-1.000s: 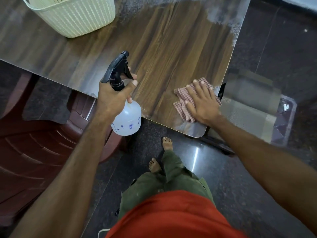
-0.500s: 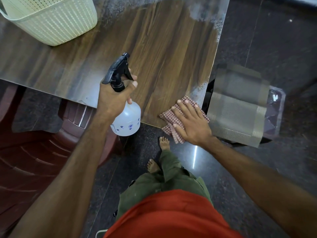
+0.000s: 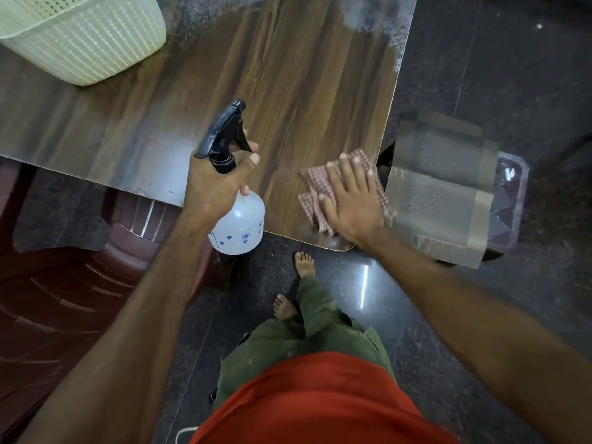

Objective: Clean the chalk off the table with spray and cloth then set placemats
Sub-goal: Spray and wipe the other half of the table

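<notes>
The fingers of your right hand are straight and a little spread, and they lie flat on the checked cloth. The palm presses the cloth down on the near right corner of the table. The cloth is pink and white, crumpled, and one part of it reaches the right edge of the table beside your little finger.

Your left hand is curled round the neck of the spray bottle. The thumb lies across the neck below the black trigger head, and one fingertip shows on the far side near the trigger; whether it presses the trigger, you cannot tell. The bottle is white and half-clear with small blue flowers, and its body hangs over the near edge of the table, above the floor.

On the table top, the brown wood near your hands looks wiped. A grey chalk film lies at the far right corner and along the far edge. A cream plastic basket stands on the far left part of the table.

Just beside the right edge of the table, grey woven placemats lie folded on a clear plastic stool. A dark red plastic chair stands at the left below the table edge. Your bare feet are on the dark floor.
</notes>
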### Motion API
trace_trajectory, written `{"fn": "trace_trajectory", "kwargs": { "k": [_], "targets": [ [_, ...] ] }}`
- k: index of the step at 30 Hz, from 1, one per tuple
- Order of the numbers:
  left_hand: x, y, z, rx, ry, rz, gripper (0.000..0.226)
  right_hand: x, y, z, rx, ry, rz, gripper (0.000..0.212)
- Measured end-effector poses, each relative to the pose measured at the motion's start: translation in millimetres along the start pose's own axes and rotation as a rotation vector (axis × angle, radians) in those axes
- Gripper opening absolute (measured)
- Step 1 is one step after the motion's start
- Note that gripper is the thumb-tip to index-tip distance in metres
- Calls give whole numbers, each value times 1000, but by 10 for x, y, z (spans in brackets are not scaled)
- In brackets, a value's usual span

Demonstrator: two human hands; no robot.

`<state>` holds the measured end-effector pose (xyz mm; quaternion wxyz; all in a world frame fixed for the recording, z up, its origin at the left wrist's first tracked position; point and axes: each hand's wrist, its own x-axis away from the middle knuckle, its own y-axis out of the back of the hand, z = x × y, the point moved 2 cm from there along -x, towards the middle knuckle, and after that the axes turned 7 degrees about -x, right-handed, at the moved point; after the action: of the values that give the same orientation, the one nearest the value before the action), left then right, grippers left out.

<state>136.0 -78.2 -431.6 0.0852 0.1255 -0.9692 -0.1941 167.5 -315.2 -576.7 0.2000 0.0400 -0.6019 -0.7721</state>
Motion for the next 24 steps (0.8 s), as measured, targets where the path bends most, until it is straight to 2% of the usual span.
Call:
{"fn": "trace_trajectory", "kwargs": {
  "k": [5, 9, 12, 15, 19, 24],
  "targets": [
    [-47, -42, -65, 4, -32, 21, 24, 521, -261, 266, 22, 92, 7, 67],
    [-80, -17, -101, 12, -43, 24, 24, 590, -177, 83, 53, 188, 49, 65],
    [-75, 36, -82, 22, -47, 19, 24, 456, -49, -157, 32, 137, 50, 67],
    [-66, 62, -16, 15, -36, 27, 22, 36, 116, -325, -3, 0, 14, 68],
    [-78, 52, 57, 6, -18, 45, 22, -406, 166, -132, -38, -127, -23, 73],
    [-167, -27, 28, -3, 8, 61, 20, -48, -57, 231, -24, 5, 11, 73]
  ]
}}
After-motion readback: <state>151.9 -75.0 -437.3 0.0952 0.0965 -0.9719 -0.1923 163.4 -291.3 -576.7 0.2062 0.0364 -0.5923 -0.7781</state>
